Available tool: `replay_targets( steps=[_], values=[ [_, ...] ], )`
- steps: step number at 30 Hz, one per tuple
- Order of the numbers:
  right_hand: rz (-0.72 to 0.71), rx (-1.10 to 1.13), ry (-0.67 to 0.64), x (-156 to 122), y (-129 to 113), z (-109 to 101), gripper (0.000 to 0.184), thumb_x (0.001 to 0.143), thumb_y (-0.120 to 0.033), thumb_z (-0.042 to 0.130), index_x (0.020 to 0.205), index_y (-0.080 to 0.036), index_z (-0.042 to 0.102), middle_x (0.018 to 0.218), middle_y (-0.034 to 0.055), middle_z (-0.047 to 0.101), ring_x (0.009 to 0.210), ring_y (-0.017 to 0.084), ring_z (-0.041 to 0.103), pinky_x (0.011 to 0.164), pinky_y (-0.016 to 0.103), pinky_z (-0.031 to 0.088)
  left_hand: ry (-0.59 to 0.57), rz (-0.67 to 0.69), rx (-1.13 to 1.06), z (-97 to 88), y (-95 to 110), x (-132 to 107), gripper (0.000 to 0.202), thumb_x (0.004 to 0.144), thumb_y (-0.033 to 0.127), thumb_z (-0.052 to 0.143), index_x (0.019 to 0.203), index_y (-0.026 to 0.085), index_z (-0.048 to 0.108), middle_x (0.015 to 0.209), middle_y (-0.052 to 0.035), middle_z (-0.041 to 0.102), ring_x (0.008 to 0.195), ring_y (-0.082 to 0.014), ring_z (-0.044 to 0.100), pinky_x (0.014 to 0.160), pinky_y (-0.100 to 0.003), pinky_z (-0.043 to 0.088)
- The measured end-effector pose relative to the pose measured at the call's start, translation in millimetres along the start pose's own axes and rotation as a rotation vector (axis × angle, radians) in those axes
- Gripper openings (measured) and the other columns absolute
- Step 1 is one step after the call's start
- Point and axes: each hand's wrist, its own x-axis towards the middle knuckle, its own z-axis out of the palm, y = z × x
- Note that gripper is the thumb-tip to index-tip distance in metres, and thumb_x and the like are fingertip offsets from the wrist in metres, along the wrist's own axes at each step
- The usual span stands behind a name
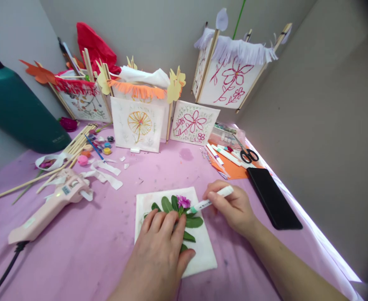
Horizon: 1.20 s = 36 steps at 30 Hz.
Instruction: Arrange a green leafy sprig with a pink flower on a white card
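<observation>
A square white panel (pixel 205 251) lies on the table before me, bearing a sprig of green leaves (pixel 194 222) with a purple flower (pixel 184 202). My left hand (pixel 159 236) rests flat over the leaves, fingers spread slightly, and covers part of the sprig. Between the thumb and fingers of my right hand (pixel 231 207) is a white marker with a green end (pixel 213 198). Its tip points left and down at the leaves just below the flower. Whether the tip touches the panel or a leaf, I cannot tell.
A pink glue gun (pixel 50 205) with a black cord lies left, near wooden sticks (pixel 74 146) and a teal bottle (pixel 17 108). Decorated panels (pixel 136 125) and lanterns stand behind. At right are a black phone (pixel 273 196), scissors (pixel 249 156) and several markers (pixel 229 155).
</observation>
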Motion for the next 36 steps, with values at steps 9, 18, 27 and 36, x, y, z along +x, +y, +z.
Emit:
replay_targets(
  steps=[9,18,27,36],
  values=[
    [-0.239,-0.116,-0.085,6,-12,-14,0.03,0.092,-0.023,0.044,0.068,-0.016,0.061,0.083,0.0047,0.06,0.076,0.015,0.055,0.072,0.031,0.042,0.006,0.002,0.007,2.2,0,0,0.048,0.08,0.041,0.067,0.12,0.016,0.062,0.11,-0.0089,0.062,0.097,-0.028,0.052,0.091,-0.05,0.044],
    [-0.251,0.003,-0.109,11,-34,-10,0.028,0.095,-0.023,0.04,0.074,-0.018,0.058,0.078,0.005,0.065,0.072,0.017,0.058,0.071,0.034,0.044,-0.015,0.007,0.025,1.9,0,-1,0.048,0.083,0.045,0.062,0.122,0.017,0.061,0.112,-0.0067,0.063,0.099,-0.0266,0.052,0.095,-0.049,0.041],
    [-0.274,-0.688,-0.555,4,-19,2,0.03,0.078,-0.005,0.05,0.099,-0.018,0.065,0.084,0.0031,0.059,0.072,0.014,0.053,0.064,0.025,0.041,-0.051,0.004,0.06,0.2,1,2,0.048,0.082,0.044,0.063,0.121,0.015,0.061,0.112,-0.008,0.063,0.096,-0.0276,0.052,0.093,-0.051,0.042],
    [-0.219,-0.865,-0.518,0,-14,8,0.037,0.069,-0.004,0.05,0.1,-0.018,0.066,0.083,0.0041,0.057,0.069,0.016,0.051,0.059,0.026,0.038,-0.024,0.006,0.065,1.5,0,-1,0.046,0.085,0.044,0.059,0.121,0.015,0.061,0.114,-0.0081,0.062,0.099,-0.0272,0.052,0.094,-0.05,0.042]
  ],
)
